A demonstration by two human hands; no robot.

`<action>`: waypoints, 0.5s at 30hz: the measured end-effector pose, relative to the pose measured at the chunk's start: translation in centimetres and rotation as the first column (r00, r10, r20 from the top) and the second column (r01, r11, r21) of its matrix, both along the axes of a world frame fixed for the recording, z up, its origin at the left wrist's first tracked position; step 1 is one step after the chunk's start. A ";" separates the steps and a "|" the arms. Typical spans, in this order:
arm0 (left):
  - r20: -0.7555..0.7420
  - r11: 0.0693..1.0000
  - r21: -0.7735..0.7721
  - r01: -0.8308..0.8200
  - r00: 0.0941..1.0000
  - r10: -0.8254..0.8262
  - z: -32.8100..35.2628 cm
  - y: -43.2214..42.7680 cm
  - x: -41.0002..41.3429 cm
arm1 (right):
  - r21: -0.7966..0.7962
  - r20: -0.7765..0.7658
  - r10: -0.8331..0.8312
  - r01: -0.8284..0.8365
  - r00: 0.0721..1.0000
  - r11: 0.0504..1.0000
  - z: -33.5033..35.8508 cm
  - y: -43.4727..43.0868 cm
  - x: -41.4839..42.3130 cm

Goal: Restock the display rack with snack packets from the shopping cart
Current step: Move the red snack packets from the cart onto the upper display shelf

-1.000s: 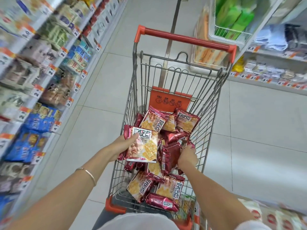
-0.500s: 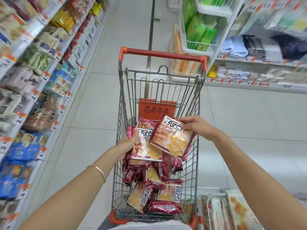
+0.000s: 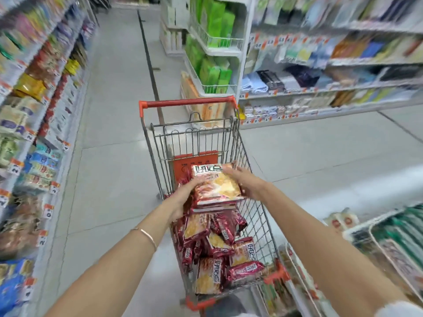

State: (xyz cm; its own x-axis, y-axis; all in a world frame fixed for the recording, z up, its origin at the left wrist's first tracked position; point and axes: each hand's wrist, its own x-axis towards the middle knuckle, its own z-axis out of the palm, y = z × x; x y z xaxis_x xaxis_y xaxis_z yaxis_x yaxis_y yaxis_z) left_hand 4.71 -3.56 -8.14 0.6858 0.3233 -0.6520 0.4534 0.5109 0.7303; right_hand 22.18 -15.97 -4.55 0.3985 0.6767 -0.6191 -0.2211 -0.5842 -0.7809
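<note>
A wire shopping cart with a red handle stands in the aisle ahead of me, holding several red snack packets. Above the cart I hold a small stack of the same packets between both hands. My left hand grips the stack's left edge from below. My right hand holds its right side, fingers over the top packet. A display rack with wire baskets shows at the lower right, blurred.
Stocked shelves with price tags line the left side. More shelves and a wire-basket end rack with green packs stand at the right behind the cart. Tiled floor runs down the aisle.
My right hand lifted a packet out of the cart and brought it onto the one in my left hand, forming a stack. The view has tilted upward and turned right.
</note>
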 end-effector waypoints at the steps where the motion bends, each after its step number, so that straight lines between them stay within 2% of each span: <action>1: 0.012 1.000 0.013 0.015 1.000 -0.015 1.1 -0.2 0.2 | -0.011 -0.108 -0.048 0.047 0.993 0.999 1.1 -1.1 -0.9; 2: 0.034 0.999 0.019 0.039 0.999 -0.040 2.2 -0.5 0.7 | 0.002 -0.190 -0.123 0.126 0.974 0.992 1.9 -2.2 -1.5; 4: 0.040 0.989 0.114 0.089 0.995 -0.094 4.6 -1.4 2.2 | 0.042 -0.219 -0.250 0.265 0.943 0.963 3.3 -4.8 -1.9; 9: 0.058 0.897 0.341 0.281 0.946 -0.319 9.3 -5.1 8.6 | 0.180 -0.116 -0.473 0.487 0.873 0.855 9.4 -12.5 -1.7; 15: 0.269 0.771 0.509 0.382 0.780 -0.564 21.8 -17.6 14.7 | 0.439 -0.007 -0.665 0.600 0.747 0.669 19.1 -24.4 0.0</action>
